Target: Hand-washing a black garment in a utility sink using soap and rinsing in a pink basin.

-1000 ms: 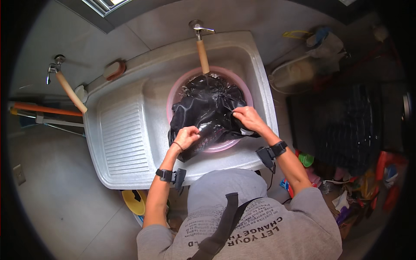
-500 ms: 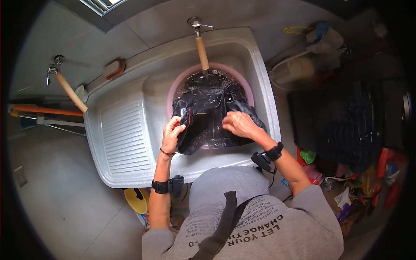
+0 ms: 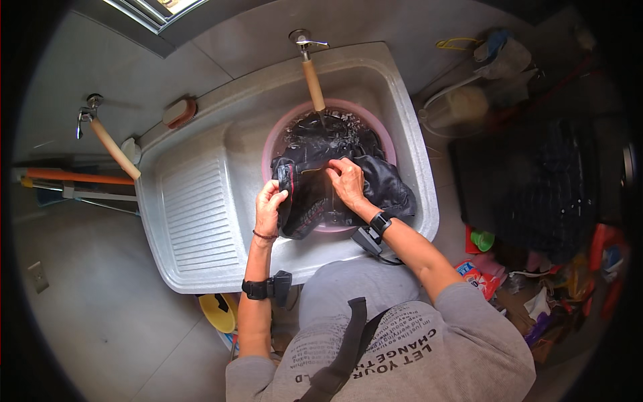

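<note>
Leftmost, a long orange pole (image 3: pixel 80 176) reaches sideways toward a chrome wall tap (image 3: pixel 94 102), from which a beige tubular hose (image 3: pixel 115 149) slants down to the left edge of a large light-grey speckled sink (image 3: pixel 201 218) with a ridged washboard. A small oval red-brown and pale object (image 3: pixel 179 112) sits just beside the sink's rear rim, and a round yellow container (image 3: pixel 218 313) with a black arrow shape shows below its front edge.

Next comes the person's left hand (image 3: pixel 269 208), a dark beaded band at its wrist; its grip pinches a red-trimmed edge of a wet black garment (image 3: pixel 315 194) between thumb and fingers. The garment lies spread over a round pink plastic basin (image 3: pixel 268 154) standing in the sink, partly in the water and partly over the rim. A second beige hose (image 3: pixel 313 80) hangs over the basin's rear side from another chrome tap (image 3: pixel 305 39). The right hand (image 3: pixel 346 182) comes in over the garment's middle, its grip closed on the cloth by a thin yellowish line.

Farther right are a red-and-white plastic packet (image 3: pixel 479 278), a bright green cup-like item (image 3: pixel 482 240) and a dark striped cloth (image 3: pixel 546 194).
</note>
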`<control>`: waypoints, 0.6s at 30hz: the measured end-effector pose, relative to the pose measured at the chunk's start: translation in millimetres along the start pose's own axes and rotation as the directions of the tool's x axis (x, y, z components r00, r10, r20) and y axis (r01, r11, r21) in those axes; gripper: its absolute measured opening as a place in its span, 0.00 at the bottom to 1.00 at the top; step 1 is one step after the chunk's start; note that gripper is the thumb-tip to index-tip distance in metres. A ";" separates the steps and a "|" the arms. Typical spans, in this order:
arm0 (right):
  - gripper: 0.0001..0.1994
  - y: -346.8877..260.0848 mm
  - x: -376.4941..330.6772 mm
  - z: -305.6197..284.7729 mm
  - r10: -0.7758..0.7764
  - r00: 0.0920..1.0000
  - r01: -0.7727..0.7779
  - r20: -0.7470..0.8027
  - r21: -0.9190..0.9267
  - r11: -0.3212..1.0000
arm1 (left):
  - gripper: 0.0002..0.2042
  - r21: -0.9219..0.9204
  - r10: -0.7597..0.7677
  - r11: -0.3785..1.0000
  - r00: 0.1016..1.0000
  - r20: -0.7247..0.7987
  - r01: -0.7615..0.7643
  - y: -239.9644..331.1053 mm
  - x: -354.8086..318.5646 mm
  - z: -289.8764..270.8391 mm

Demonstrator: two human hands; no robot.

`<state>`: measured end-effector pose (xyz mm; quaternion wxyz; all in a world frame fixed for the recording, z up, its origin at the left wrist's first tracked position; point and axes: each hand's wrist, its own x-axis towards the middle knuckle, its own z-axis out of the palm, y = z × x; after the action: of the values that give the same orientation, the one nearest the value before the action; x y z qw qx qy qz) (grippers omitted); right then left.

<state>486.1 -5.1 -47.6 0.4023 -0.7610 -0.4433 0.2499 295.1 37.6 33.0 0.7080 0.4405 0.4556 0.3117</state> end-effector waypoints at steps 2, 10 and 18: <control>0.06 -0.3 -0.3 2.6 -0.036 0.998 0.035 -0.059 -0.007 0.999 | 0.03 -0.005 -0.012 1.000 1.000 -0.009 0.012 -2.7 2.7 -4.4; 0.05 2.0 6.7 11.7 -0.116 0.992 0.109 -0.042 -0.144 0.984 | 0.05 -0.032 -0.013 0.999 1.000 0.013 0.013 -8.9 2.8 -1.6; 0.03 14.2 14.8 3.7 -0.335 0.939 0.342 0.075 -0.289 0.894 | 0.17 0.420 -0.351 0.881 0.896 0.272 0.217 2.5 25.0 -11.3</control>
<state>497.3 5.2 -61.8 0.3154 -0.7210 -0.6061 0.1155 294.3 63.5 23.7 0.7155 0.5432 0.4385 0.0281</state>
